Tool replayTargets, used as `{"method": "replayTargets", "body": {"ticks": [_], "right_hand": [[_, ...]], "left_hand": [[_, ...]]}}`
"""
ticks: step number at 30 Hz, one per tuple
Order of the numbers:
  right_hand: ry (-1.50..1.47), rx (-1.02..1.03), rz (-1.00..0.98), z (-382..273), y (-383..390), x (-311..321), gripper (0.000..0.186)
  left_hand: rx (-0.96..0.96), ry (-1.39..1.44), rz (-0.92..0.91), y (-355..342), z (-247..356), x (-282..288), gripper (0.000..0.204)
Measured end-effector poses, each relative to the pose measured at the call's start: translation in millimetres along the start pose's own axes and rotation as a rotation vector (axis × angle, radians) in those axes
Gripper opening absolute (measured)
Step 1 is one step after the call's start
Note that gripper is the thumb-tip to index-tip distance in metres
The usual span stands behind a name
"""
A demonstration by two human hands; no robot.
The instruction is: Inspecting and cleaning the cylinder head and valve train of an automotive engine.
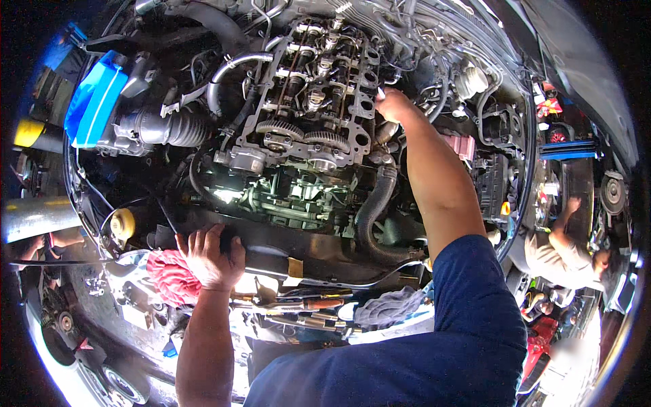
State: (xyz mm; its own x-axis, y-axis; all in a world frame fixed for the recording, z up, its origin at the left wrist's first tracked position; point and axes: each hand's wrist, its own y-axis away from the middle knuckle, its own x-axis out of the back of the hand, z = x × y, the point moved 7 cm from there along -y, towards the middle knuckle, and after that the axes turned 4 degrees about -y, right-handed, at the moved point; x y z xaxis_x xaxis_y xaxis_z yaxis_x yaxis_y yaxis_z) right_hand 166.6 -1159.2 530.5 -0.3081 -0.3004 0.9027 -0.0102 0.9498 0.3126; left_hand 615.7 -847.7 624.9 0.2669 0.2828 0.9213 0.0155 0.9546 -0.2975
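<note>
An open engine bay fills the view, with an uncovered cylinder head (315, 95) showing two gears and valve parts. My right hand (395, 108) reaches to the head's right side by the row of ports, fingers closed on a small white item (381, 92) that is mostly hidden. A ribbed hose (380, 197) runs down below it. My left hand (211, 260) rests with fingers spread on the dark front panel (264, 237) of the bay, beside a red cloth (169, 278). A blue plastic container (91, 102) sits at the bay's left.
Long tools (308, 305) and a grey cloth (390, 308) lie along the near edge. A co-worker (556, 261) is at the right; parts of another person (64, 237) show at the far left. A silver cylinder (34, 217) lies left of the bay. The raised hood (576, 54) arches at upper right.
</note>
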Motion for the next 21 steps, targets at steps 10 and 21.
{"method": "replayTargets", "body": {"ticks": [10,21], "right_hand": [[-0.066,0.139,0.019,-22.5,16.2,18.0,0.034],[0.442,0.184,-0.163,-34.3,-1.9,0.8,0.044]], "left_hand": [[-0.004,0.028,0.009,0.9,-2.2,-2.7,0.033],[-0.022,0.01,0.04,0.0,-0.6,-0.1,0.033]]}}
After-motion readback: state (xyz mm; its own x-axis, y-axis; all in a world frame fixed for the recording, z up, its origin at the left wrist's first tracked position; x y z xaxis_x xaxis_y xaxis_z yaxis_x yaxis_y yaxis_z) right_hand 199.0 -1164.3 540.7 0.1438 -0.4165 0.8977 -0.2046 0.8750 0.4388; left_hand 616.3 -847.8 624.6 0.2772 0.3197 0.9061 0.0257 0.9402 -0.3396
